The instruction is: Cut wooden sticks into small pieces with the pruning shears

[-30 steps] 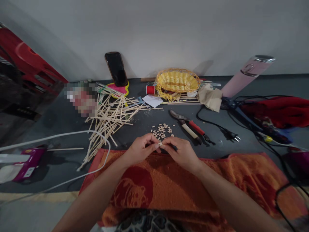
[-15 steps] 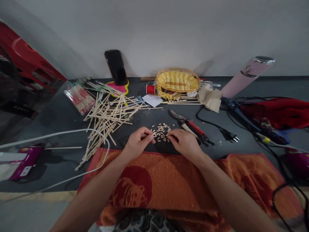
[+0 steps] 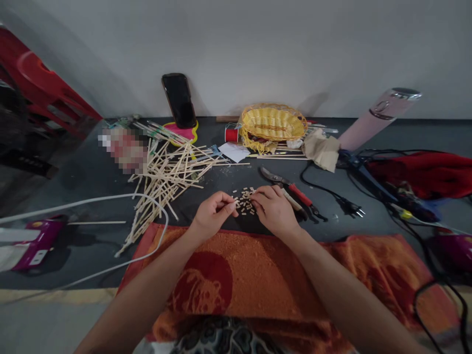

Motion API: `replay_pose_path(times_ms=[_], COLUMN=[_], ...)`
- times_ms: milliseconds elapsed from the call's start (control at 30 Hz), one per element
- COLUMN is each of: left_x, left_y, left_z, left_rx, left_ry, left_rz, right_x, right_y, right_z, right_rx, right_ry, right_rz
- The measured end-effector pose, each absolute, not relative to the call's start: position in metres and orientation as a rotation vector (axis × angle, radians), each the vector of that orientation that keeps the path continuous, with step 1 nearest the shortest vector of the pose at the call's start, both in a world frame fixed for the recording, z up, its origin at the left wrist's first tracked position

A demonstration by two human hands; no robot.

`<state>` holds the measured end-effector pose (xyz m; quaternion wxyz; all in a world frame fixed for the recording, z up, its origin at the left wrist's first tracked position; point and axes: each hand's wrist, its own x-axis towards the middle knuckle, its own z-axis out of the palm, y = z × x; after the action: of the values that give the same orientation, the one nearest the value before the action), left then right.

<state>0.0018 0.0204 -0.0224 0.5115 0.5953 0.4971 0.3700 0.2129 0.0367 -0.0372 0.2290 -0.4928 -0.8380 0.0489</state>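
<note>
Several short cut pieces of wooden stick [image 3: 244, 202] lie in a loose pile on the dark table. At the pile's left side, my left hand [image 3: 217, 211] has thumb and forefinger pinched together, a pale short piece showing at their tips. My right hand [image 3: 275, 209] is over the pile's right edge, palm down, its fingers bent and drawn together at the pieces. Whatever its fingertips hold is hidden. Just beyond the right hand lie pruning shears [image 3: 291, 189] with one red and one pale handle.
Long thin sticks [image 3: 165, 179] are heaped on the left. Behind are a phone [image 3: 179, 101], a red thread spool [image 3: 231, 135] and a yellow basket [image 3: 273, 124]. A pink flask [image 3: 376, 118] leans at the right, near a black plug [image 3: 350, 206]. An orange towel [image 3: 265, 275] covers the front edge.
My right hand has shifted slightly left and away from me, over the pile's right side. My left hand stays almost in place, still pinching.
</note>
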Motion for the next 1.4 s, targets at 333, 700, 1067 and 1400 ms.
replay_pose_path(times_ms=[333,700,1067,1400], left_x=[0.003,0.003,0.0,0.0], left_y=[0.02,0.015,0.018,0.019], left_z=[-0.02,-0.015,-0.015,-0.015], left_rx=[1.309,1.259,1.059,0.975], left_ry=[1.151,0.899,1.042,0.949], left_rz=[0.874,0.655,0.819,0.912], right_x=[0.216,0.197,0.274,0.281], right_y=[0.035,0.003,0.031,0.044], right_z=[-0.029,-0.013,-0.008,-0.017], right_rx=[-1.261,-0.873,-1.771,-1.966], right_ry=[-2.158,-2.187,-2.221,-2.089], right_rz=[0.21,0.271,-0.085,0.065])
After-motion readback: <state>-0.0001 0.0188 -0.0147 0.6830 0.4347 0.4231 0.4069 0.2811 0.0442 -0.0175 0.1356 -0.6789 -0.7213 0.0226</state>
